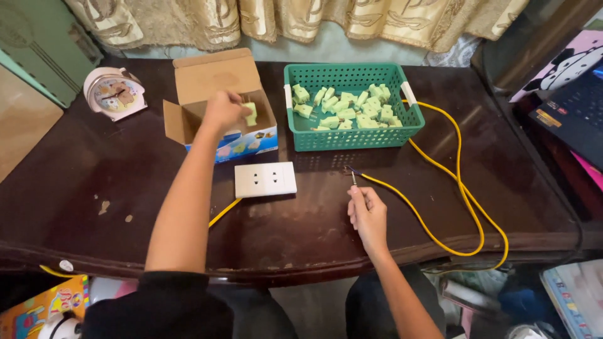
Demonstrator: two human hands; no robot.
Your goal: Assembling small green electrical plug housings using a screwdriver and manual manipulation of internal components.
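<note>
Left hand (223,111) pinches a pale green plastic plug (251,113) over an open cardboard box (213,78); right hand (367,216) grips a yellow wire (440,242) near a white socket plate (265,179), likely mid-sorting; a steady placement seems due next

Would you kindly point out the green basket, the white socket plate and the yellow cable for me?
green basket (352,139), head view, on its front wall.
white socket plate (265,179), head view, on the middle of its face.
yellow cable (461,188), head view, on its loop right of the basket.
</note>
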